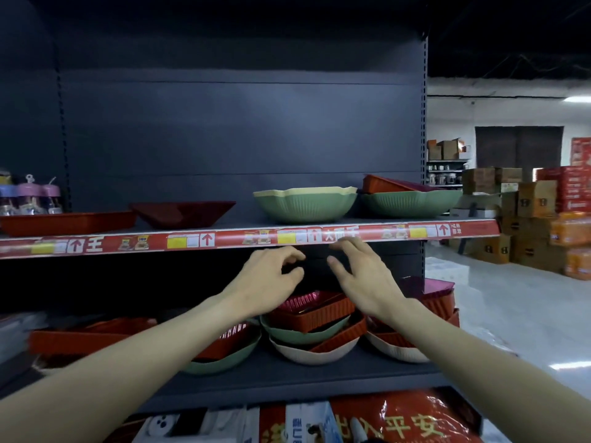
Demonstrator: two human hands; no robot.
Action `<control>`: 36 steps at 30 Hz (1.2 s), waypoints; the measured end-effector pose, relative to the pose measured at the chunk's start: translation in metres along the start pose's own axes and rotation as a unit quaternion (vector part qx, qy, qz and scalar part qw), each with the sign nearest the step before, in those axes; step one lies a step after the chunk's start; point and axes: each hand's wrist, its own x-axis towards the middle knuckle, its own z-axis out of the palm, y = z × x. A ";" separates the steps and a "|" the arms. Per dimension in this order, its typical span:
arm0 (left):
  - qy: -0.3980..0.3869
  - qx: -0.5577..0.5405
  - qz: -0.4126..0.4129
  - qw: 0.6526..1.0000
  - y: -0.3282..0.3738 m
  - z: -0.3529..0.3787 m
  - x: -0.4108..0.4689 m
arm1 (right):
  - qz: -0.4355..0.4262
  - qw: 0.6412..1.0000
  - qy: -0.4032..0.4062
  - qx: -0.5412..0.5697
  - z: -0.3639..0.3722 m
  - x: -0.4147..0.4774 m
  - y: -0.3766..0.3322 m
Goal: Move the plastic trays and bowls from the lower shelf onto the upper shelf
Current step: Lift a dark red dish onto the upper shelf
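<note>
Here a dark grey shelving unit fills most of the view, and its plain back panel [240, 132] rises above the goods. To the right the room opens to a pale floor [499, 302] and stacks of cardboard boxes [524, 215].

The upper shelf [236, 226] has a red price strip [224, 240] along its front edge. On it stand, from left to right:
- small bottles [30, 195] with purple lids
- a flat red tray [64, 222]
- a dark red square bowl [182, 214]
- a green bowl [305, 206] with a cream one nested in it
- a second green bowl [409, 204], in which a tilted red tray [388, 184] lies

On the lower shelf [287, 377] more trays and bowls lie in untidy piles. A long red tray [80, 339] is at the left, and beside it a low green bowl [224, 361] holds a ribbed red tray. The middle pile [311, 330] is, from the bottom, a cream bowl, a red tray, a green bowl and a red tray on top. A cream bowl [395, 350] at the right holds further red trays.

Both hands are raised in front of the gap between the two shelves, near each other. The left hand [271, 279] has loosely curled fingers and its grip holds nothing. The right hand [361, 276] has spread fingers, its grip is open and empty, and its fingertips are just below the price strip.

Red printed packages [399, 422] lie under the lower shelf.
</note>
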 end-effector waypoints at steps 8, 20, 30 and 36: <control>-0.109 0.039 -0.070 0.991 -0.020 0.041 -0.007 | 0.014 0.990 -0.102 -0.097 0.025 -0.028 0.023; -0.119 0.082 -0.129 0.981 -0.062 0.093 0.022 | 0.095 0.973 -0.155 -0.143 0.053 -0.018 0.065; -0.170 0.085 -0.122 0.974 -0.075 0.110 0.046 | 0.126 0.962 -0.179 -0.160 0.066 0.015 0.082; -0.171 0.126 -0.129 0.969 -0.073 0.117 0.046 | 0.136 0.954 -0.205 -0.172 0.080 0.018 0.088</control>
